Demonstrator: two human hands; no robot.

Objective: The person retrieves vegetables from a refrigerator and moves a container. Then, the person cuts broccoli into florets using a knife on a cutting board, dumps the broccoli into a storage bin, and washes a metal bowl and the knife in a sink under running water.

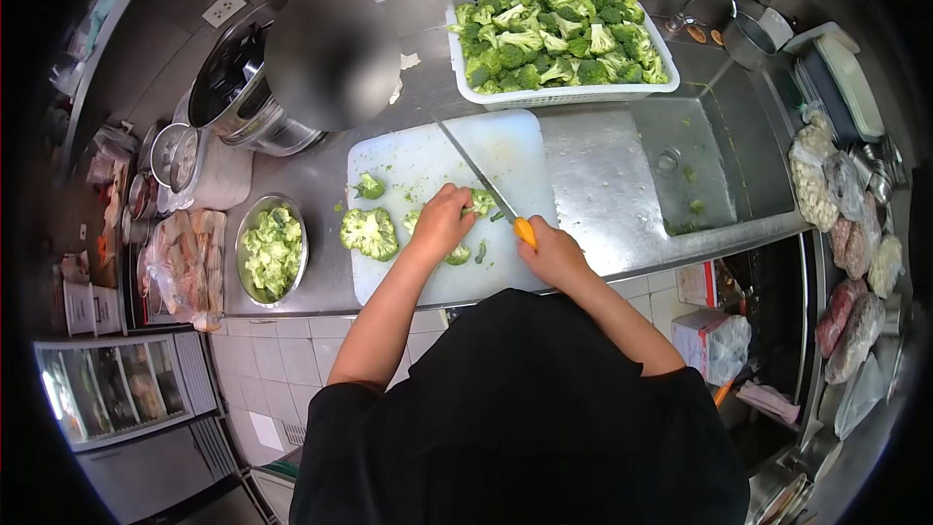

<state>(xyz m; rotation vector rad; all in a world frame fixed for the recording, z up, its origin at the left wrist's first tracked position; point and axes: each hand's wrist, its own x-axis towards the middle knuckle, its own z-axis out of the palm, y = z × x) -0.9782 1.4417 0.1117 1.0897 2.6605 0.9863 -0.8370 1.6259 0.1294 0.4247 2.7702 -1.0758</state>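
Observation:
On the white cutting board (515, 151), my left hand (443, 221) is closed over a piece of broccoli (480, 201), part of which shows beyond the fingers. My right hand (554, 255) grips the yellow handle of a knife (476, 170), whose long blade points away to the upper left, beside that piece. Left of my left hand lie a large broccoli head (369, 233) and a smaller floret (369, 186). Small green scraps are scattered over the board.
Behind the board stands a white basket (564, 95) heaped with broccoli florets. A steel bowl (304, 262) of pale green pieces sits to the left. At right is a sink (685, 170), with bagged food (844, 170) beyond. A large steel pot (228, 117) stands at back left.

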